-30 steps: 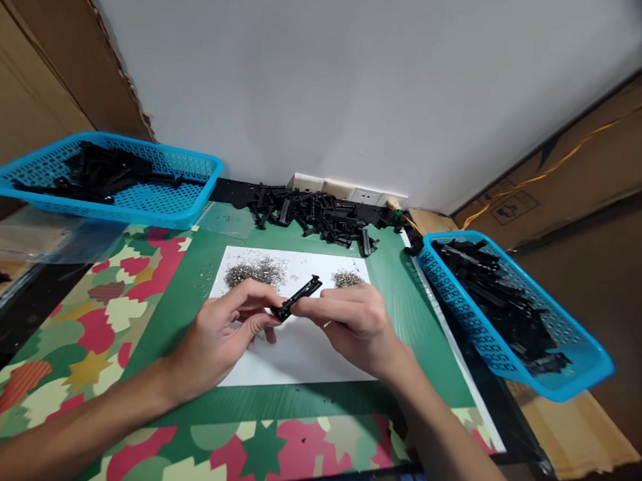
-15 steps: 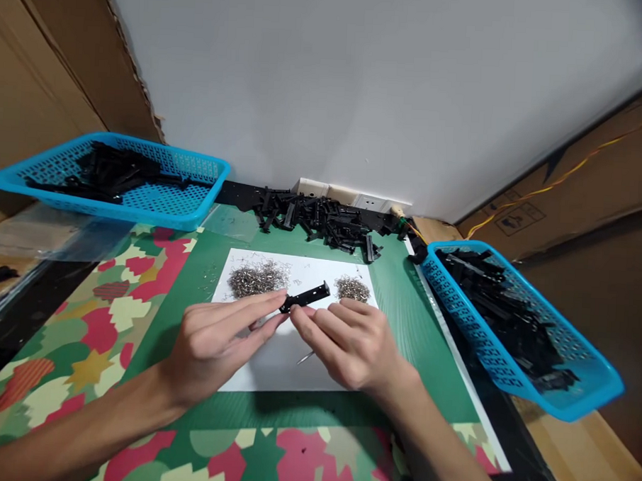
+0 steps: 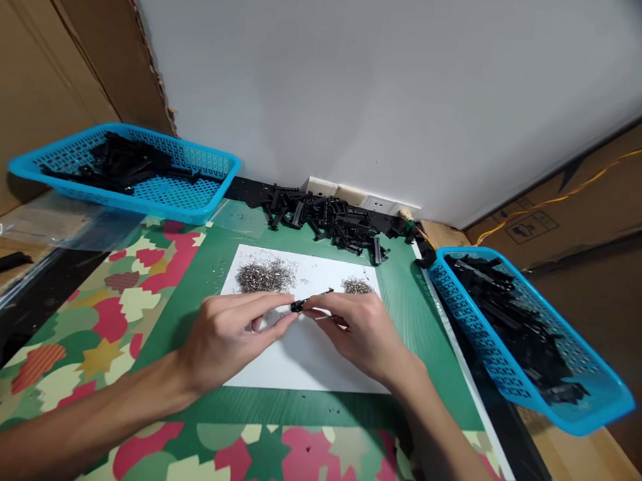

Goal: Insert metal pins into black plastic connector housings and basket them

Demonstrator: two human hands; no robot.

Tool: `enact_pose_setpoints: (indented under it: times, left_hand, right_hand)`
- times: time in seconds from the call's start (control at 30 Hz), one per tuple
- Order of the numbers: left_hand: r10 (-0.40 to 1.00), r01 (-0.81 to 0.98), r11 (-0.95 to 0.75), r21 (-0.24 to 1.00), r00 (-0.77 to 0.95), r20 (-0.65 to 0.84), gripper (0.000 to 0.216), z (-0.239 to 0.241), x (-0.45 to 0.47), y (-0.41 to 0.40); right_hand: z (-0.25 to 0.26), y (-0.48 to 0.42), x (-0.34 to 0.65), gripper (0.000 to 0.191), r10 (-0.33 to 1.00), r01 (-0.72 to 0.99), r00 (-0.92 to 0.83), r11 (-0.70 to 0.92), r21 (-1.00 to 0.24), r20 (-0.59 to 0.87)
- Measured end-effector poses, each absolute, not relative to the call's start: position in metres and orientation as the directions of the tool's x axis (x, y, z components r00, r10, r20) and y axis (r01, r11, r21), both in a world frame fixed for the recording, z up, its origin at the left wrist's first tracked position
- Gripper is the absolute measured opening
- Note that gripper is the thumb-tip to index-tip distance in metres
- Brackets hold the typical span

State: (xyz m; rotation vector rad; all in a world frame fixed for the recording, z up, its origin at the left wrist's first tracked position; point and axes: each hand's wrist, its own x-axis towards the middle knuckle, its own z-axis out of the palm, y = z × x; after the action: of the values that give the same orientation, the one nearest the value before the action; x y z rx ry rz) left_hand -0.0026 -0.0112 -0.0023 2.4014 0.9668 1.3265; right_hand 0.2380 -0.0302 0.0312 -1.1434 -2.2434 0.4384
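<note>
Over the white sheet [image 3: 299, 371], my left hand [image 3: 231, 339] pinches one end of a narrow black plastic part [image 3: 297, 305] between thumb and fingers. My right hand [image 3: 367, 335] closes on the same part from the other side, its fingertips covering most of it. A thin metal tool [image 3: 322, 316] shows under the right fingers; its kind is unclear. Beyond the left hand lies a heap of small bent metal pieces [image 3: 266, 275], and a smaller heap of metal pieces [image 3: 357, 285] lies behind the right hand.
Loose black plastic parts [image 3: 327, 219] are piled along the wall by the power sockets [image 3: 381, 205]. A blue basket [image 3: 194, 210] at the left and another blue basket [image 3: 606, 402] at the right hold more black parts. A green mat [image 3: 418, 330] lies under the sheet.
The black part has turned and tilted, showing its narrow side. My right fingers have moved up over it, and the metal tool has swung up from below the hand. The view has shifted slightly.
</note>
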Motion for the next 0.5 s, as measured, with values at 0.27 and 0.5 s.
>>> enact_pose_setpoints:
  times: [0.27, 0.5]
  left_hand:
    - [0.571, 0.416, -0.814, 0.405, 0.445, 0.69, 0.013, -0.009, -0.003, -0.009]
    - [0.568, 0.431, -0.816, 0.386, 0.475, 0.672, 0.009, -0.012, -0.004, -0.009]
  right_hand:
    - [0.046, -0.031, 0.227, 0.026, 0.908, 0.653, -0.416, 0.331, -0.682, 0.043]
    - [0.037, -0.032, 0.221, 0.033, 0.933, 0.655, -0.361, 0.255, -0.712, 0.001]
